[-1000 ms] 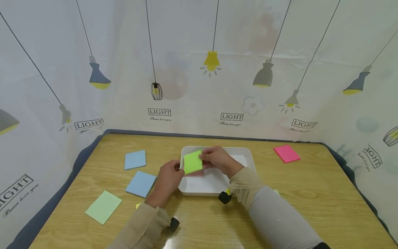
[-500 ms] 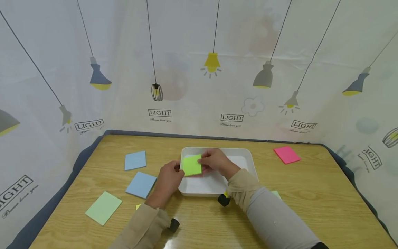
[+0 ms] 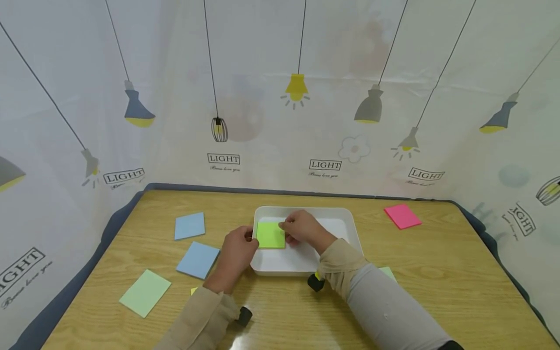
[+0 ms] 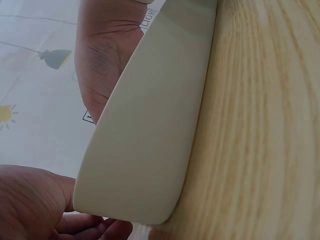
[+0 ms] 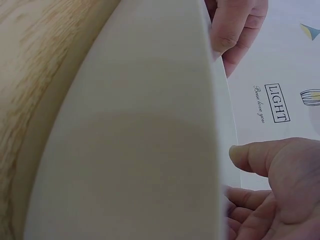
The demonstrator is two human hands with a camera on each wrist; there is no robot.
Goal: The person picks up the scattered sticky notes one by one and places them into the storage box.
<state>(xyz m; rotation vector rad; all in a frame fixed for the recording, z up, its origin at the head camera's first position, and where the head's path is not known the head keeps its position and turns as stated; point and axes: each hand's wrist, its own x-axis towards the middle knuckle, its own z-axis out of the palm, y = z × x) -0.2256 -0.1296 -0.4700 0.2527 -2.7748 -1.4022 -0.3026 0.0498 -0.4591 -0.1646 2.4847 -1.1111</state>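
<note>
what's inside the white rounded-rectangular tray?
One lime-green square paper pad, flat at the left end of the tray, plus bare floor. Anything under the pad is covered; the right hand hides more floor.

I seem to be looking into a curtained booth: creased cloth (image 3: 262,29), printed with hanging lamps (image 3: 298,85) and "LIGHT" labels (image 3: 223,159), screens 3 sides of a wood-grain bench (image 3: 459,272).

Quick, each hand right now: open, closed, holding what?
Left hand: closed, holding the white tray by its left edge.
Right hand: at the right edge of the green pad; pinching or not, can't be told.
</note>
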